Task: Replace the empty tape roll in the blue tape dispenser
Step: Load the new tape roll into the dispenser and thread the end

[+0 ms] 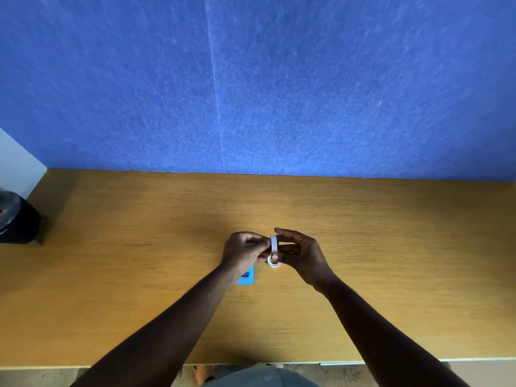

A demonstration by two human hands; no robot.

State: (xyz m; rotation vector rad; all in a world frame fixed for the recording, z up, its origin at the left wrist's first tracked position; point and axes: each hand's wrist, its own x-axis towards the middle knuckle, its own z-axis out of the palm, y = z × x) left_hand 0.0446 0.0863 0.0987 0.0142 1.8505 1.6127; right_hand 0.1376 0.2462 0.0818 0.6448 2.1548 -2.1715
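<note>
A white tape roll (274,243) is held upright just above the wooden desk (139,247), pinched from both sides. My left hand (243,251) grips its left face with thumb and fingers, and my right hand (303,254) holds its right side. A second white ring (274,262) lies flat on the desk right under the hands; I cannot tell whether it is the empty core. The blue tape dispenser (248,276) lies on the desk below my left wrist, which covers much of it.
A blue felt partition (279,93) rises along the desk's far edge. A black bin with a plastic liner (15,217) stands on the floor off the desk's left end. The desk's near edge runs close to my body.
</note>
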